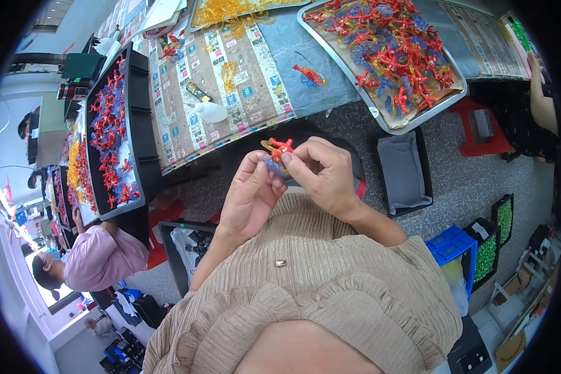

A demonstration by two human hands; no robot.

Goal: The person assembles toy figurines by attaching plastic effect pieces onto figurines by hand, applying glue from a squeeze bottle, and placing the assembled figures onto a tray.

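Centrally in the head view, just below the counter's point(265, 107) near edge, a small red figure point(280, 147) with clear blue and yellow parts sits between the fingertips of two bare hands. The left hand point(248, 196) comes up from the lower left of centre; its thumb and fingers are pinched narrow around the blue lower part, so the figure lies at its upper right. The right hand point(327, 173), right of centre, has its thumb against the red body, its fingers curled in behind; the figure lies at its left, off the tips. Which parts the hidden fingers touch cannot be told.

Above the hands, toward the top centre, a similar red and blue piece point(308, 75) lies alone on a blue-grey mat point(330, 95). Left of it on the counter are a yellow loop point(229, 76) and, lower, a white bottle point(210, 111) on its side. At the upper right a metal tray point(397, 130) is heaped with red and blue pieces point(396, 53); at the upper left a black tray point(138, 87) holds more. A grey-lined bin point(405, 171) stands right of the right hand, and a co-worker in pink point(100, 257) is at the lower left.
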